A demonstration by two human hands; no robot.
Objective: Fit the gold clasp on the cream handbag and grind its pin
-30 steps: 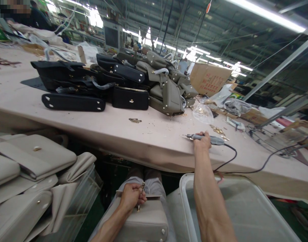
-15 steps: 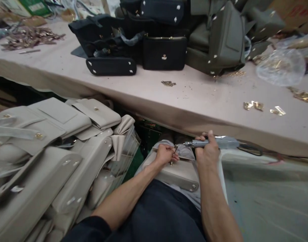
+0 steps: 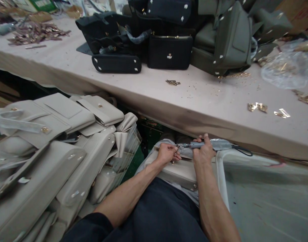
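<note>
Beige bag on the lap, both hands right on top of it

Left hand (image 3: 166, 154) pinches a small metal fitting (image 3: 176, 148) at the beige bag (image 3: 177, 171); right hand (image 3: 203, 153) is wrapped around a grey electric screwdriver (image 3: 206, 145), tip touching the fitting. Bag's smooth, with metal studs.

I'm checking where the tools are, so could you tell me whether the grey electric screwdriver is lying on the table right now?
No, the right hand holds the grey electric screwdriver over the beige bag, below the table edge.
</note>
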